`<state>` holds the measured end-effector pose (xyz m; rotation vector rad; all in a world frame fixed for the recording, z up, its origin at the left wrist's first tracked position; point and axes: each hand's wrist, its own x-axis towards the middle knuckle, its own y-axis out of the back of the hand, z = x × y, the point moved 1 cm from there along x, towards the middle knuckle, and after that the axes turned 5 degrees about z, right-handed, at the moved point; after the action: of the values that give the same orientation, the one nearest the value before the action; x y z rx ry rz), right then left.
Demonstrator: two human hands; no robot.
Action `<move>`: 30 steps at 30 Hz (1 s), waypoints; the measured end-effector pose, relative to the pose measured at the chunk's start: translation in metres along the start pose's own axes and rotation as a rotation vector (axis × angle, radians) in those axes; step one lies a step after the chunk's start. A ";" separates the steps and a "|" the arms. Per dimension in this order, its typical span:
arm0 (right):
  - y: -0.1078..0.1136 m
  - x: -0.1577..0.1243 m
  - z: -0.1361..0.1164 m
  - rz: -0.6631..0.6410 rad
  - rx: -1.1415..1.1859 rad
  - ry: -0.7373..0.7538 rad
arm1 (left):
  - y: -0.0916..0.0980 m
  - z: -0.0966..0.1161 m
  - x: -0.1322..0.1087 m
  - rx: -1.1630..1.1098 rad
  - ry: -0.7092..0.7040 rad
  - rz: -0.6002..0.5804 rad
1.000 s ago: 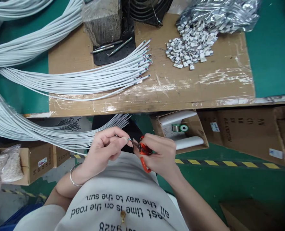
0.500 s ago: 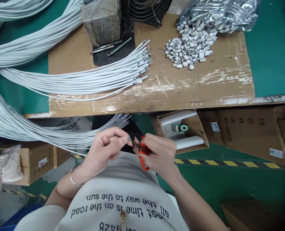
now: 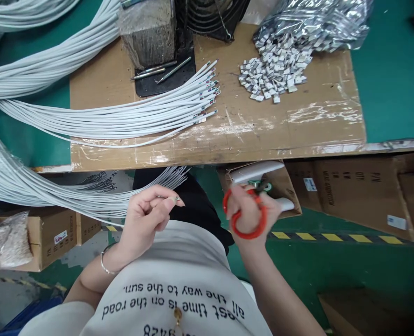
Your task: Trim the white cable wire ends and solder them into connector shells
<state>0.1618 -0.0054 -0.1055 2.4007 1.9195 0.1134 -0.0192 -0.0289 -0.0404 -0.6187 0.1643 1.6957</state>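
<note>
In what looks like a wire-trimming step, the left hand point(image 3: 147, 217) pinches a cable end point(image 3: 176, 199) at its fingertips, while the right hand point(image 3: 248, 215), well apart rightward, grips orange scissors point(image 3: 264, 218), so any cut calls for bringing them to that end.

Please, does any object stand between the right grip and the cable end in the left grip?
Nothing visible stands between them. The right grip, holding the orange-handled scissors, is apart from the cable end in the left grip; the gap is open.
</note>
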 end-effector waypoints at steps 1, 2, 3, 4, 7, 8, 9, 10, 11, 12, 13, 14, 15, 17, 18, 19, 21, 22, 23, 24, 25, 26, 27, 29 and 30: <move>0.000 0.000 -0.001 -0.030 -0.003 0.001 | 0.001 0.000 0.000 0.018 -0.002 0.002; 0.000 0.000 -0.004 -0.075 -0.010 0.016 | 0.001 -0.001 0.000 0.049 -0.006 -0.001; -0.002 -0.002 -0.006 -0.132 -0.025 0.041 | 0.001 -0.002 0.000 0.084 -0.014 -0.004; -0.003 -0.004 -0.009 -0.196 -0.045 0.070 | 0.002 -0.003 -0.001 0.116 -0.027 -0.003; -0.005 -0.008 -0.016 -0.339 -0.129 0.180 | 0.003 -0.006 -0.001 0.180 -0.070 0.009; -0.005 -0.009 -0.018 -0.363 -0.154 0.209 | 0.003 -0.006 -0.001 0.191 -0.081 0.014; -0.005 -0.008 -0.019 -0.374 -0.171 0.229 | 0.003 -0.007 -0.002 0.201 -0.089 0.016; -0.004 -0.008 -0.019 -0.380 -0.184 0.244 | 0.002 -0.007 -0.002 0.206 -0.099 0.016; -0.003 -0.007 -0.020 -0.382 -0.194 0.255 | 0.001 -0.006 -0.002 0.209 -0.107 0.014; -0.003 -0.006 -0.020 -0.382 -0.202 0.265 | 0.000 -0.005 -0.002 0.211 -0.117 0.012; -0.002 -0.006 -0.021 -0.381 -0.208 0.275 | -0.001 -0.003 -0.002 0.214 -0.130 0.011; -0.002 -0.006 -0.021 -0.378 -0.212 0.284 | -0.003 -0.001 -0.002 0.221 -0.144 0.011; -0.002 -0.005 -0.022 -0.375 -0.217 0.293 | -0.005 0.002 -0.002 0.234 -0.158 0.013; -0.002 -0.006 -0.022 -0.369 -0.230 0.308 | -0.009 0.006 -0.002 0.272 -0.187 0.023; -0.002 -0.006 -0.023 -0.366 -0.236 0.314 | -0.010 0.008 -0.001 0.290 -0.200 0.026; -0.002 -0.006 -0.023 -0.361 -0.242 0.320 | -0.011 0.009 -0.001 0.304 -0.210 0.029; -0.002 -0.006 -0.023 -0.351 -0.253 0.331 | -0.012 0.010 0.000 0.319 -0.225 0.028; -0.001 -0.006 -0.023 -0.347 -0.261 0.338 | -0.012 0.010 0.000 0.320 -0.234 0.026; -0.001 -0.005 -0.023 -0.341 -0.270 0.347 | -0.012 0.010 0.000 0.321 -0.248 0.025; -0.001 -0.005 -0.024 -0.334 -0.282 0.357 | -0.012 0.009 0.000 0.324 -0.261 0.029; -0.001 -0.005 -0.024 -0.325 -0.293 0.365 | -0.012 0.009 0.000 0.330 -0.277 0.034; -0.001 -0.005 -0.024 -0.317 -0.302 0.368 | -0.012 0.008 0.000 0.337 -0.291 0.043; -0.002 -0.006 -0.024 -0.304 -0.298 0.359 | -0.013 0.007 0.000 0.347 -0.304 0.053; -0.005 -0.010 -0.024 -0.271 -0.261 0.311 | -0.014 0.006 0.000 0.366 -0.323 0.068; -0.007 -0.013 -0.022 -0.253 -0.234 0.279 | -0.016 0.006 0.001 0.371 -0.328 0.071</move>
<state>0.1496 -0.0164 -0.0841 2.0632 2.1636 0.6504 -0.0063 -0.0223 -0.0322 -0.0575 0.2599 1.7524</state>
